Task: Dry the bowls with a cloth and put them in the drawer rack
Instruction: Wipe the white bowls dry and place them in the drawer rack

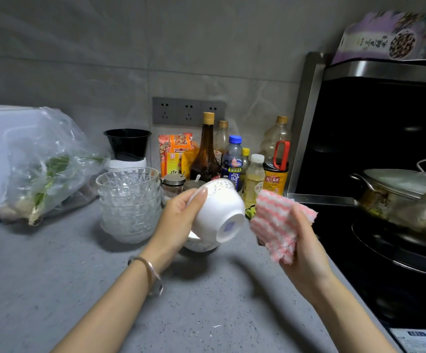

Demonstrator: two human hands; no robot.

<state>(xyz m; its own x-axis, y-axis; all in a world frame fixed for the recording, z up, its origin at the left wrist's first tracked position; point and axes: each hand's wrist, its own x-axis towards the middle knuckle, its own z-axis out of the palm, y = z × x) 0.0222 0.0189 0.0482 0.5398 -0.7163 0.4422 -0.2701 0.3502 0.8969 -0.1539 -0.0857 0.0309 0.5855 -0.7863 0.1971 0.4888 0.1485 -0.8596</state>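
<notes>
Head cam: L hand [178,217] grips one white bowl [217,212] above the counter [79,289], thumb across the outer wall. The bowl is tipped on its side, foot ring facing the cam and the cloth side. R hand [306,250] is clenched round a folded pink/white cloth [274,225], held just beside the bowl's foot with a small gap, so no contact right now.

Progress, my read: mid-dry on this bowl, outside/base likely next. Can't tell wet vs dry from here. Drawer rack isn't in frame, so nothing confirmed stowed; the whole put-away step looks pending.

Counts:
- white bowls: 2. One in hand, a 2nd bowl [201,245] sits on the counter right under it, mostly hidden.
- glass bowl stack [130,205]: 1 stack left of the hands, approx 5-6 nested, edges too blurry for an exact no.
- cloth: 1
- black bowl [127,142] behind the stack: 1, prob not part of the job.

Left to do, est: finish this one, the 2nd white one, the glass stack, then rack all.
</notes>
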